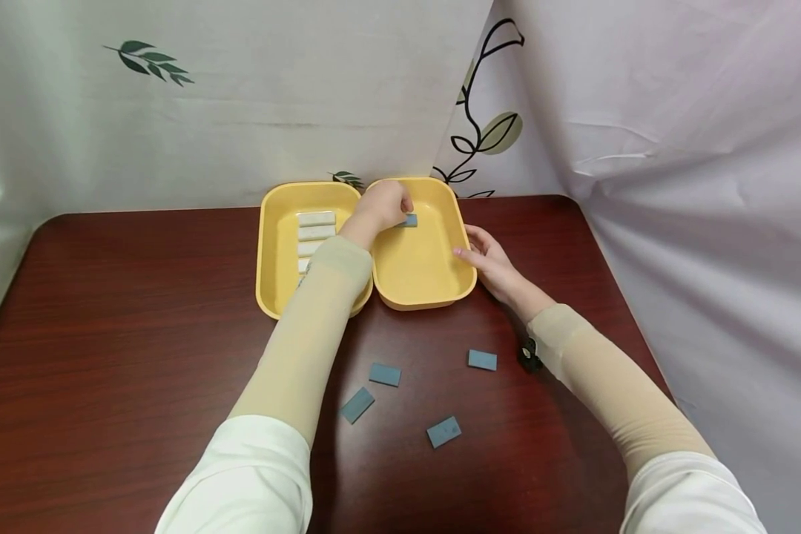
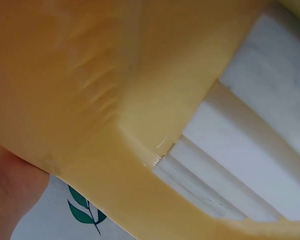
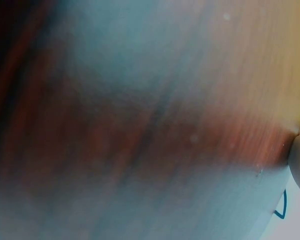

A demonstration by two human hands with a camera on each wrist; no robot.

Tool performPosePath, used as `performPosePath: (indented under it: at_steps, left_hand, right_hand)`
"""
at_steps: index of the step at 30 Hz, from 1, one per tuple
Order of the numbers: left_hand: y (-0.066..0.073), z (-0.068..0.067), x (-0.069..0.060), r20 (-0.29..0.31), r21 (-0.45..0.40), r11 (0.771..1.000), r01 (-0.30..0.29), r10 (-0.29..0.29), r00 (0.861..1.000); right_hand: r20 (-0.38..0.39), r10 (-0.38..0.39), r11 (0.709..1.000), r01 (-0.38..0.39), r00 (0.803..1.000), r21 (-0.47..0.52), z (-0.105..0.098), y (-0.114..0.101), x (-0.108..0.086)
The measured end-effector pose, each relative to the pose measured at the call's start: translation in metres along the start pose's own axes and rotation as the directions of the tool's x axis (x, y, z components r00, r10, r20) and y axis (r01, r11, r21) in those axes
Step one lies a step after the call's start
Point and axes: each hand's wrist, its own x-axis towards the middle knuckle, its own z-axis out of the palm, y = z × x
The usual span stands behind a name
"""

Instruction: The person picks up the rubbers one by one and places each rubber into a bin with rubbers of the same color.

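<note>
Two yellow trays stand side by side at the back of the table. My left hand (image 1: 385, 204) reaches over into the right tray (image 1: 423, 278), fingers curled at a blue-grey tile (image 1: 410, 221) near its far end; the hand covers the tile's left part. With the thumb at the rim and the fingers along the outer wall, my right hand (image 1: 495, 263) holds that tray's right side. Several white tiles (image 1: 317, 233) lie in a column inside the left tray (image 1: 264, 274), partly hidden by my left forearm. The left wrist view shows these white tiles (image 2: 240, 145) close up.
Several loose blue-grey tiles lie on the dark red-brown table (image 1: 140, 334) in front of the trays, one tile (image 1: 483, 360) nearest the right forearm. A small black object (image 1: 529, 356) is at the right wrist. White patterned cloth (image 1: 294, 89) hangs behind the table.
</note>
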Motion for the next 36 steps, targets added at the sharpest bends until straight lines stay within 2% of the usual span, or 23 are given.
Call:
performPosePath:
  at_steps: [9, 15, 20, 24, 30, 36]
  left_hand:
    - [0.001, -0.001, -0.001, -0.001, -0.011, 1.0, 0.004, -0.004, 1.0]
    - [0.001, -0.001, -0.001, 0.027, -0.018, 1.0, 0.007, -0.006, 1.0]
    - [0.002, -0.004, -0.003, 0.053, -0.018, 0.999, -0.026, 0.027, 0.998]
    - [0.004, -0.013, -0.007, 0.067, -0.018, 0.997, -0.07, 0.071, 0.995]
    - [0.008, -0.035, -0.018, 0.071, -0.015, 0.992, -0.128, 0.129, 0.989]
    - [0.007, -0.049, -0.035, 0.021, -0.078, 0.975, -0.207, 0.209, 0.978]
  right_hand:
    - [0.003, -0.004, 1.0, 0.004, 1.0, -0.01, -0.001, 0.001, 0.001]
    - [0.003, 0.001, 1.0, -0.001, 1.0, 0.001, 0.0, 0.0, 0.001]
    - [0.008, 0.001, 1.0, -0.001, 1.0, 0.005, -0.001, 0.001, 0.0]
    - [0.006, -0.002, 1.0, 0.001, 1.0, 0.008, -0.001, 0.001, 0.0]
    - [0.008, -0.005, 1.0, 0.005, 1.0, 0.006, -0.001, 0.002, 0.001]
    - [0.003, 0.002, 1.0, -0.002, 1.0, -0.005, -0.001, 0.001, 0.0]
